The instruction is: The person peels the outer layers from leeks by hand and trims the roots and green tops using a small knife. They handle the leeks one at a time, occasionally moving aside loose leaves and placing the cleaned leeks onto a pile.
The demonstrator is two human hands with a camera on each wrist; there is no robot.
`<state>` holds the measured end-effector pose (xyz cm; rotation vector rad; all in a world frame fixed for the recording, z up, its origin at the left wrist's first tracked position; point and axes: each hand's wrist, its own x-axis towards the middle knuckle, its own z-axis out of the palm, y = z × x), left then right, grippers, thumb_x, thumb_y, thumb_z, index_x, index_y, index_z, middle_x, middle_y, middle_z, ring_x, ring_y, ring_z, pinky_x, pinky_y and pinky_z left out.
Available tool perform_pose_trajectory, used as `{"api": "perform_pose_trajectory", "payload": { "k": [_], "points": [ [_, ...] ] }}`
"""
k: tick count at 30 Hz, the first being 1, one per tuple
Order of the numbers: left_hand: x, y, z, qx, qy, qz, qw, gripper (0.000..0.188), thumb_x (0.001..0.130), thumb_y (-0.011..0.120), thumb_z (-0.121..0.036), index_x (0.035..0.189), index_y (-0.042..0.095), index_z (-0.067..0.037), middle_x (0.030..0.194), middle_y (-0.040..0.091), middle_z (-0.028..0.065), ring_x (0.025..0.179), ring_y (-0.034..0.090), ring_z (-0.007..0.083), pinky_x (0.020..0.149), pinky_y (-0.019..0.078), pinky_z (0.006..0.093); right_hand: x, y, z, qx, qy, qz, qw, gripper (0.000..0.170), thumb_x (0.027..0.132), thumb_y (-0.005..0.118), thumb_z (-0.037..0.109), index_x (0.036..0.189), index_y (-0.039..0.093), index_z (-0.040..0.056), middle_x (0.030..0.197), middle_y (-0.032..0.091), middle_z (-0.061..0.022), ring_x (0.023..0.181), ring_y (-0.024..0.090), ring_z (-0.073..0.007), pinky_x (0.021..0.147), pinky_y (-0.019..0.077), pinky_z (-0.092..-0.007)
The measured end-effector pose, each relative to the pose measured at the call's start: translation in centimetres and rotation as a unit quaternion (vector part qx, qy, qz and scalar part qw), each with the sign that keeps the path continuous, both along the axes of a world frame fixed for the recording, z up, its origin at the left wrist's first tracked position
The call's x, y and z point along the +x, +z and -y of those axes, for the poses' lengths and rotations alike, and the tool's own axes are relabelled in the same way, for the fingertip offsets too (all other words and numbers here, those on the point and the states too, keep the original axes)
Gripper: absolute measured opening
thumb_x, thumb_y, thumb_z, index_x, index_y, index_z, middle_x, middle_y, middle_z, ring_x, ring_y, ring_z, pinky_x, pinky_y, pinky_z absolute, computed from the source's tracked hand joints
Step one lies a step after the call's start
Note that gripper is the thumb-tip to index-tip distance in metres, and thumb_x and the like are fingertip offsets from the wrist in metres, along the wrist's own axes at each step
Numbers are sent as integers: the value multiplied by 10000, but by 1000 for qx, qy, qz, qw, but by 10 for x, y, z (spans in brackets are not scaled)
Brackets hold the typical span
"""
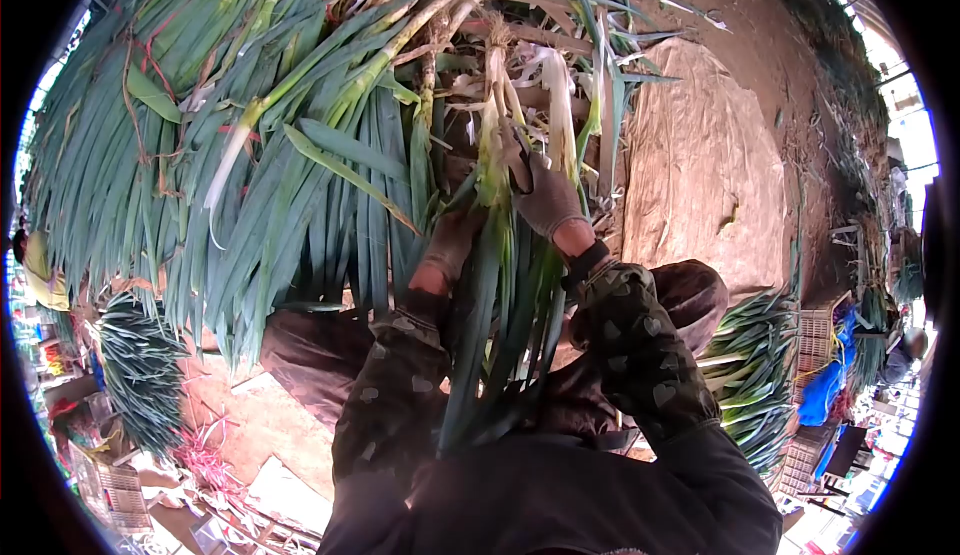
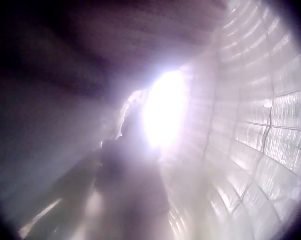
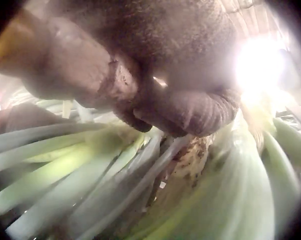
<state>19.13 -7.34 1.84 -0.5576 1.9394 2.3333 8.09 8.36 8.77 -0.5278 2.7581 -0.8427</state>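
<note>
In the head view my gloved left hand (image 1: 450, 240) grips a few leeks (image 1: 490, 180) by their green part, just below the yellowish stalks. Roots point away from me and the long leaves hang down over my lap. My gloved right hand (image 1: 548, 200) is right beside it, its fingers at the stalks, pinching outer leaves. From the right wrist, the glove's curled fingers (image 3: 200, 112) are bent at the stalks, with green leaves (image 3: 65, 175) fanned below. The left wrist view is mostly glare and blur.
A large heap of leeks (image 1: 120, 155) lies to the left and ahead, some tied with red string. Brown sheeting (image 1: 705, 165) covers the ground at right. More leeks (image 1: 755, 375) and wicker baskets (image 1: 815, 345) stand at right, another leek bundle (image 1: 145, 375) at left.
</note>
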Motion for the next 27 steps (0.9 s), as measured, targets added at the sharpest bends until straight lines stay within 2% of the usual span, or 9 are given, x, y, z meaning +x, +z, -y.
{"api": "perform_pose_trajectory", "payload": {
  "k": [1,7,10,13,15,19,23,26,27],
  "points": [
    [0,0,-1,20,7,3,1000,439,949,593,-273,1259,625,37,1091,690,113,972,603,170,908,461,323,-8,-1,2,7,7,-2,1000,476,771,665,200,1197,522,43,882,668,-283,853,641,-481,753,507,-541],
    [-1,-42,10,-303,-119,-146,934,331,965,488,-159,1256,618,-71,1198,647,200,1098,624,343,953,464,384,-61,-13,20,0,4,-24,1000,384,829,612,242,1143,542,32,875,675,-275,865,645,-479,779,507,-540],
    [-1,-42,8,-382,-93,-197,898,322,968,441,-123,1237,610,-75,1201,627,228,1126,603,383,953,468,411,-79,-13,24,-6,-8,-32,999,373,846,614,284,1109,592,21,901,679,-257,886,645,-468,799,514,-514],
    [7,-15,-1,-288,-82,-166,940,314,966,445,-110,1233,600,-52,1211,620,235,1129,604,377,963,465,419,-59,2,4,0,-9,-30,1000,406,835,629,313,1125,583,34,928,676,-262,893,644,-466,794,514,-513],
    [5,-32,-4,-219,-61,-145,963,304,962,456,-110,1217,609,-44,1188,632,234,1103,616,380,947,478,416,-31,15,-18,-24,9,13,1000,432,800,673,258,1167,575,51,938,669,-268,899,644,-463,771,511,-505],
    [9,0,-16,-190,-66,-89,976,385,1050,451,-292,1255,619,-13,1126,687,70,1003,636,177,934,477,328,34,44,-69,-39,23,93,995,547,757,707,137,1275,549,67,935,653,-283,887,650,-458,741,506,-482],
    [-3,-26,-53,62,27,-56,996,249,968,502,-158,1107,673,-42,1001,715,133,894,678,240,818,522,356,88,51,-116,-58,24,123,990,681,752,727,137,1375,483,11,950,651,-296,905,674,-428,768,516,-446],
    [-8,-15,-74,266,55,22,962,277,960,580,-276,997,706,-32,892,705,64,763,639,168,734,506,320,103,53,-137,-107,28,116,987,731,750,737,144,1400,450,-26,951,645,-301,917,697,-376,781,520,-427],
    [-8,-5,-76,272,58,37,960,282,958,585,-287,986,705,-33,876,698,57,751,633,162,722,501,316,104,52,-140,-124,26,111,986,746,749,741,146,1406,441,-37,950,641,-303,919,704,-357,784,521,-422]
  ]
}}
